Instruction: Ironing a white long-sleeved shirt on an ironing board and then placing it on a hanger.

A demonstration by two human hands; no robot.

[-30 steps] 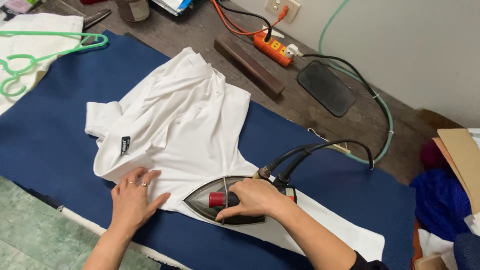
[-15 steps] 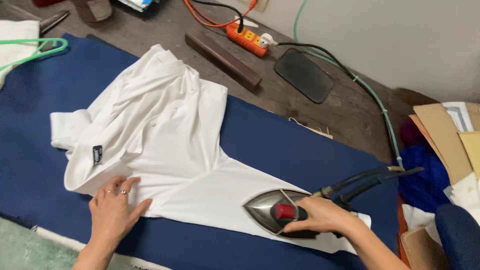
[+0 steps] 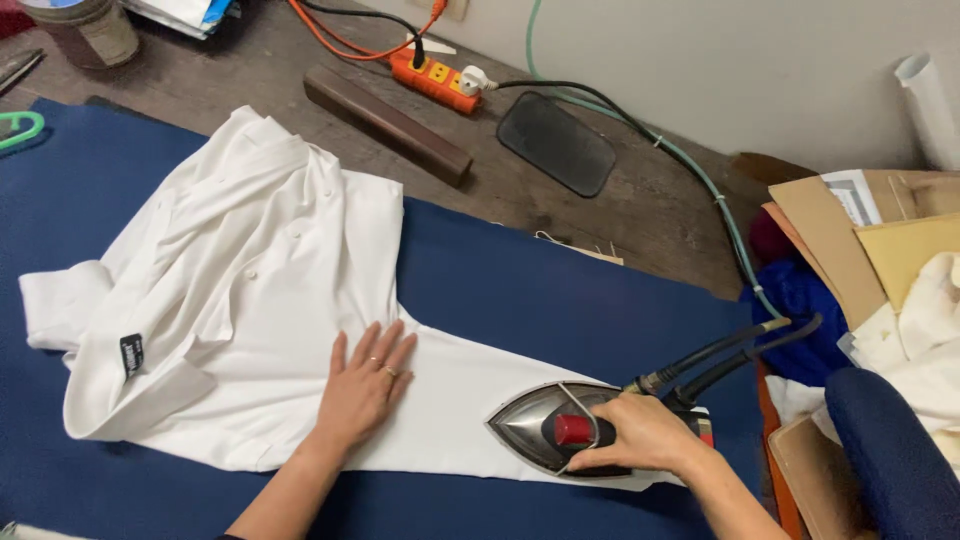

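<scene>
Garment pressing workshop: blue padded ironing table (image 3: 560,290), hose-fed steam iron (image 3: 560,430), orange power strip (image 3: 432,78).

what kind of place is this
Likely a garment pressing or laundry workroom: a steam iron with hoses rests on a white shirt spread over a blue padded table, with a power strip nearby.

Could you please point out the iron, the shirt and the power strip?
iron (image 3: 530,425), head view, on its metal nose.
shirt (image 3: 250,290), head view, on its body.
power strip (image 3: 432,80), head view, on its orange casing.
</scene>
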